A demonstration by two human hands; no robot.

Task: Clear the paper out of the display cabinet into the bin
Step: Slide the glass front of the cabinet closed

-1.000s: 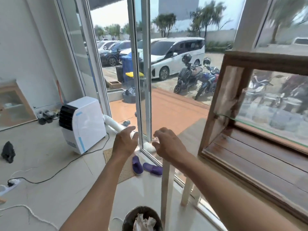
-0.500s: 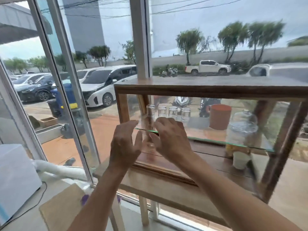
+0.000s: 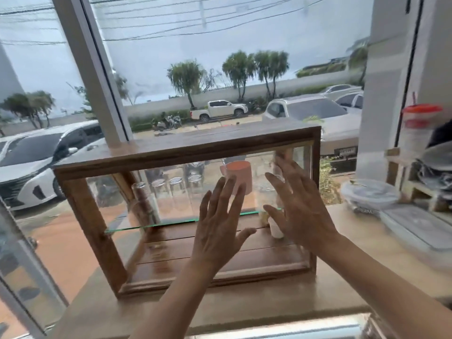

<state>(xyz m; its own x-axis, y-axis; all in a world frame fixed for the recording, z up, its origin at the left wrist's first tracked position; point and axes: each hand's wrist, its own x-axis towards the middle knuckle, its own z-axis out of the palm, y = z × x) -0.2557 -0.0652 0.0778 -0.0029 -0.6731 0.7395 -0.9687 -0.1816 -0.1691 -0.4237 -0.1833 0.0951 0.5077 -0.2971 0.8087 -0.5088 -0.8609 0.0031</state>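
Two bare hands show in the head view, the only view there is. The left hand [image 3: 217,231] and the right hand [image 3: 299,211] are raised side by side, fingers spread wide and palms forward, holding nothing, in front of the wooden-framed glass display cabinet [image 3: 186,152] on the pale bench [image 3: 244,307].

A second ago the person faced the floor, where a dark bin with crumpled paper in it stood below the hands; since then the gaze has swung up and right to the cabinet, and the bin is out of sight.

Inside, clear drinking glasses [image 3: 176,189] and an orange plastic cup [image 3: 238,174] stand on the glass shelf [image 3: 151,225]. No paper can be made out in the cabinet; blur and the hands hide parts.

That suggests the person has come back for more paper or to check.
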